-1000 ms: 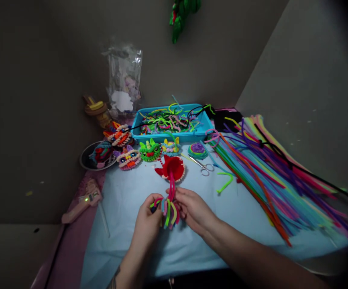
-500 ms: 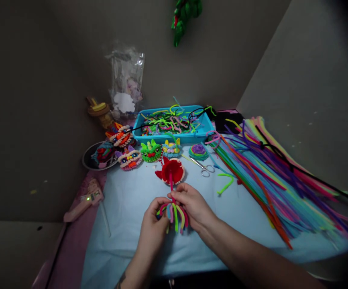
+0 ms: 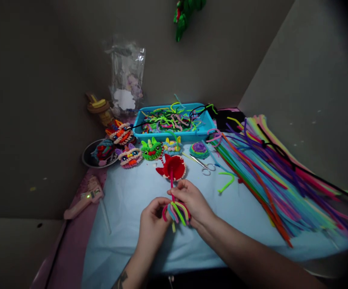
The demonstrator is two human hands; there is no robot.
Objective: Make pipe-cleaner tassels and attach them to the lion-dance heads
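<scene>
A tassel of several coloured pipe cleaners [image 3: 177, 212] hangs from a pink pipe-cleaner stem [image 3: 171, 181] that runs up into a red cup-shaped pipe-cleaner piece [image 3: 175, 167] with pointed ears and a pale rim. My right hand [image 3: 192, 202] pinches the stem just above the tassel between thumb and fingers. At the tassel's left side, my left hand [image 3: 155, 220] is closed on its strands; its fingertips are partly hidden. The red piece rests on the blue cloth beyond both hands.
Behind lie finished pipe-cleaner animal heads [image 3: 151, 149], a coiled disc [image 3: 199, 150] and scissors [image 3: 204, 165]. A blue tray [image 3: 174, 136] holds scraps. Pipe-cleaner bundles [image 3: 270, 176] cover the right. A pink glue gun [image 3: 86, 198] and a round bowl [image 3: 86, 158] sit at left.
The tassel's strands are bent outward more and spread wider, curling up between the hands. My left fingers have shifted slightly along them; the right hand keeps its pinch on the stem.
</scene>
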